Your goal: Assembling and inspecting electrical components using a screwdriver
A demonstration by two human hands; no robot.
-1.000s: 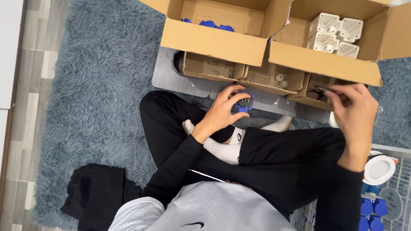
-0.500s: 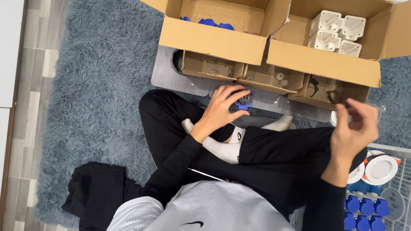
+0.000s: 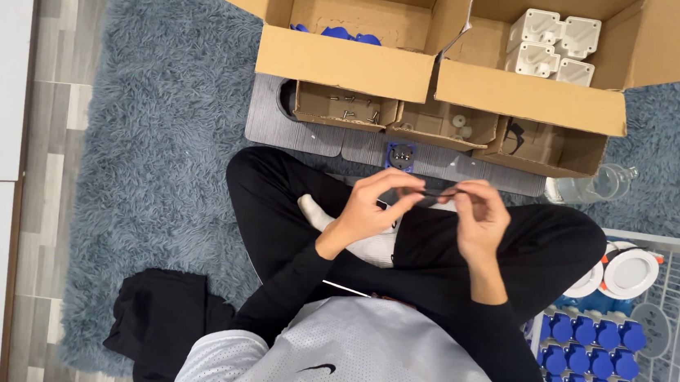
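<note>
A shaggy grey-blue rug is spread over a pale wood-plank floor. At its far edge, two large open cardboard boxes are set side by side, and a grey ribbed mat is laid just in front of them. Three small open cardboard trays are lined up on that mat, with a small blue part placed beside them. A white wire basket is parked on the right, and a black garment is dropped at the rug's near-left corner.
</note>
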